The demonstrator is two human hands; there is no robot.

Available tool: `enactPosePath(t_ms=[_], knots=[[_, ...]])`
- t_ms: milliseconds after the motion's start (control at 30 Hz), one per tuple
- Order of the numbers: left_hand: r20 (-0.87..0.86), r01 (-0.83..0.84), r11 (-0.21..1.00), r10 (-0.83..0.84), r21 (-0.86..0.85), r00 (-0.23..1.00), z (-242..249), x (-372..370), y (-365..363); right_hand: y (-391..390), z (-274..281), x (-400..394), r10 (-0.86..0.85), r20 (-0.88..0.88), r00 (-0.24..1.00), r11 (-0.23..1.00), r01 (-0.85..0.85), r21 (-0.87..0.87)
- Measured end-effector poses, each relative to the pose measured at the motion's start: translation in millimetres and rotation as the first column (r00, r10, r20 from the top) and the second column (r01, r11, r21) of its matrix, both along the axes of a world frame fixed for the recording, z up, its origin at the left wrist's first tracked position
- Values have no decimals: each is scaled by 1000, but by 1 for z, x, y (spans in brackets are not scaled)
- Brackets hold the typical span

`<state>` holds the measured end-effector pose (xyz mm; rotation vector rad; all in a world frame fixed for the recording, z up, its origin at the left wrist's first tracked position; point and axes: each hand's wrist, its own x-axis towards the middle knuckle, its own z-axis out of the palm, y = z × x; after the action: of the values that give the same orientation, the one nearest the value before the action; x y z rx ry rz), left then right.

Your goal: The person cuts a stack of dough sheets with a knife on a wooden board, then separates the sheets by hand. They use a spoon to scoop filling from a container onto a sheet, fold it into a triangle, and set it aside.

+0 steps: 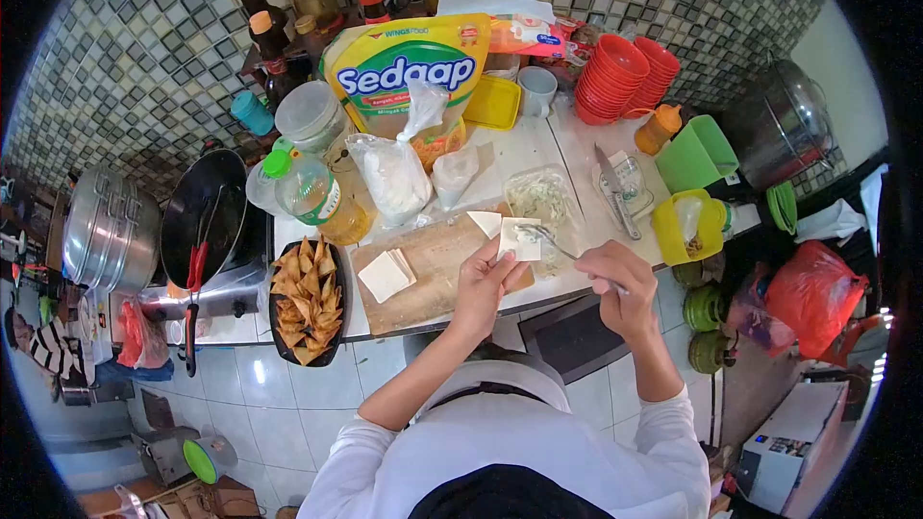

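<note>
My left hand (pixel 486 281) holds a square white wrapper (pixel 520 241) over the right end of the wooden board (pixel 433 259). In my right hand (pixel 620 284) is a spoon (pixel 558 243), its tip on the wrapper with a bit of pale filling. Behind the wrapper stands a clear container (pixel 540 194) of whitish-green filling. Another wrapper (pixel 486 223) lies by its left side. A stack of square wrappers (pixel 387 275) rests on the board's left part. Left of the board, a black tray (pixel 308 356) holds several brown folded triangles (pixel 306 298).
A knife (pixel 615 190) lies on a small plate at the right. Yellow (pixel 670 231) and green (pixel 696 154) containers stand beyond it. Behind the board are bags of white powder (pixel 389 173) and an oil bottle (pixel 317 197). A black wok (pixel 207 207) sits on the stove at the left.
</note>
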<state>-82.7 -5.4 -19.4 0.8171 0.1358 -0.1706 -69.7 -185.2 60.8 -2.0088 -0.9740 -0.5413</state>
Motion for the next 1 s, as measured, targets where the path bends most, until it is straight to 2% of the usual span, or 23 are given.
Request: enactPosePath(t_ms=[33,100,200,233,300,400,533,600,733,833,900,1000], knots=[[3,-8,1000,8,-1,1000,0,0,0,2,5,0,8,3,1000,1000,-8,-1],[-18,-20,999,20,-31,1000,3,0,0,4,12,1,74,117,990,997,-70,-39],[-25,11,998,-13,-56,1000,2,0,1,5,13,-2,147,144,979,989,-141,-46],[-26,5,998,-7,-57,1000,1,0,2,5,11,0,153,143,978,988,-148,-46],[-8,31,996,-32,-81,999,1,0,3,7,6,3,163,161,974,978,-138,-155],[-53,18,995,-23,-99,998,6,0,5,5,8,3,143,178,974,986,-124,-114],[-40,25,991,-31,-134,999,7,0,7,6,8,5,170,191,967,978,-142,-151],[-89,-5,986,-10,-165,996,10,2,7,5,6,5,135,223,965,989,-120,-82],[-76,22,983,-36,-184,996,7,1,10,6,10,4,155,172,973,987,-144,-75],[-68,25,983,-38,-181,997,7,3,11,4,8,10,122,235,964,991,-104,-87],[-124,17,984,-39,-176,992,9,1,12,1,5,7,69,117,991,985,-86,149],[-94,35,980,-55,-196,994,9,0,11,2,-1,9,8,117,993,990,-24,135]])
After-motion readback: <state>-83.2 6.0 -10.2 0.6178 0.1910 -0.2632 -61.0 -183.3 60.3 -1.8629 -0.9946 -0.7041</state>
